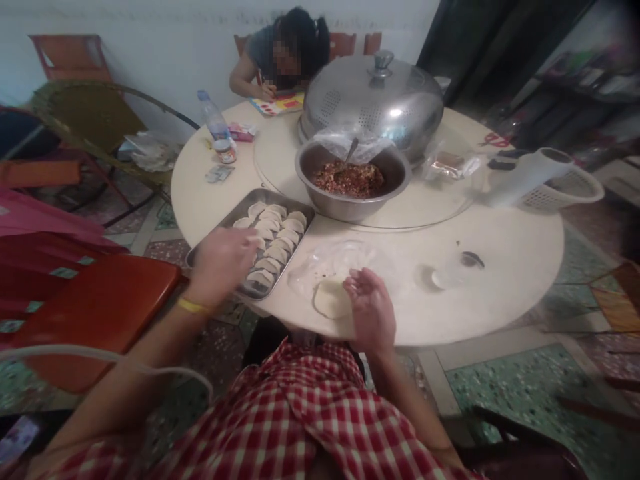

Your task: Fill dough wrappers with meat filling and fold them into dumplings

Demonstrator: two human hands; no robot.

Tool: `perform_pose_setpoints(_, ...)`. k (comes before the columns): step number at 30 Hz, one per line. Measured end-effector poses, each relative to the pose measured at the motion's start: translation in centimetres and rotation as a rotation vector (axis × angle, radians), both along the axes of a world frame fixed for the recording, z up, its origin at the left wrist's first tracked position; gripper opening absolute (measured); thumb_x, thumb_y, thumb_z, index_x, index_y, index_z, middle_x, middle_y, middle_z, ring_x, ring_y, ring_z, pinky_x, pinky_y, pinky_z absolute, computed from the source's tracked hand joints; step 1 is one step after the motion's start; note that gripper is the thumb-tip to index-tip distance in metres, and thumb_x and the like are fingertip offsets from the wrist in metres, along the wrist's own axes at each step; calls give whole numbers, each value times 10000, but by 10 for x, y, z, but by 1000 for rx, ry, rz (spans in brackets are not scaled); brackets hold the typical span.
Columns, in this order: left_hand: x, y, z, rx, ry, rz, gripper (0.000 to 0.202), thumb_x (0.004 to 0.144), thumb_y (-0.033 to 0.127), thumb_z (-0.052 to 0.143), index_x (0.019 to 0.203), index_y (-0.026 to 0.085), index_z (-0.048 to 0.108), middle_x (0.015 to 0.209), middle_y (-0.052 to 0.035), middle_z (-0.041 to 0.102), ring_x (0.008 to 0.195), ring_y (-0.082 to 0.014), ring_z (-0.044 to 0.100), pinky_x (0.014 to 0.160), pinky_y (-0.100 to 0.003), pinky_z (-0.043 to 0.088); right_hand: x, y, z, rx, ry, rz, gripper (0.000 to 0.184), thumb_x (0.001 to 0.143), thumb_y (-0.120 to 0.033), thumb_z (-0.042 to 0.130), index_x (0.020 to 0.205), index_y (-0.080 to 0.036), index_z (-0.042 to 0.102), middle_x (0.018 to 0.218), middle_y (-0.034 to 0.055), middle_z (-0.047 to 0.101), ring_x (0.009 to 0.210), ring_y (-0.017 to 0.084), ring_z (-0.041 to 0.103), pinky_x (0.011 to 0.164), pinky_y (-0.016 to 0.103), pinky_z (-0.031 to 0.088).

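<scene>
My left hand (pixel 225 265), with a yellow band at the wrist, is over the near left part of a metal tray (pixel 306 215). Motion blurs its fingers, so whether they hold anything is unclear. Rows of folded dumplings (pixel 276 253) lie in the tray, some right beside my fingertips. On the table, my right hand (pixel 371 303) is loosely curved with nothing visible in it. Its fingers are at the right edge of a round dumpling wrapper (pixel 331 299), which lies flat by a clear plastic bag (pixel 313 263).
A metal bowl (pixel 353 210) of minced filling (pixel 350 180) stands beyond, before a large domed lid (pixel 370 100). A bottle (pixel 214 119) and jar (pixel 225 152) stand left; a clear cup (pixel 453 272) and white basket (pixel 575 190) are right. A person (pixel 290 57) writes opposite.
</scene>
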State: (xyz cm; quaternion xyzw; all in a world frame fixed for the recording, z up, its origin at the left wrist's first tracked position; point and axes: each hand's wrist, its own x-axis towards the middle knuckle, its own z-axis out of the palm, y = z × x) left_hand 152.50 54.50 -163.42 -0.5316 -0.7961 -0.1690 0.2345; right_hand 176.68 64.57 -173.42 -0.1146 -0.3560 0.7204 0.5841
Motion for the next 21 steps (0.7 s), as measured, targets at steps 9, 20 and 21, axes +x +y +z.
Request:
perform_pose_setpoints(9, 114, 37, -62, -239, 69, -562, 315, 1036, 201, 383, 894, 153, 659, 913, -78, 666, 902, -223, 616, 810, -348, 499, 40, 7, -13, 493, -502, -624, 127, 865, -298, 674, 842, -224, 775, 972, 68, 752, 973, 217, 697, 880, 396, 551)
perform_pose_setpoints(20, 117, 61, -74, -242, 50, -463, 341, 1025, 226, 400, 1293, 125, 585, 1185, -150, 640, 1040, -273, 574, 849, -385, 460, 48, 4, -37, 688, -717, -620, 207, 939, -318, 578, 967, -216, 756, 1079, 101, 753, 1043, 210, 705, 947, 409, 563)
perform_pose_setpoints(21, 117, 65, -75, -245, 54, -462, 330, 1024, 226, 401, 1261, 129, 609, 1160, -145, 649, 1032, -273, 577, 837, -381, 455, 47, 4, -38, 695, -720, -618, 203, 938, -310, 577, 974, -218, 755, 1083, 101, 752, 1046, 208, 703, 949, 407, 561)
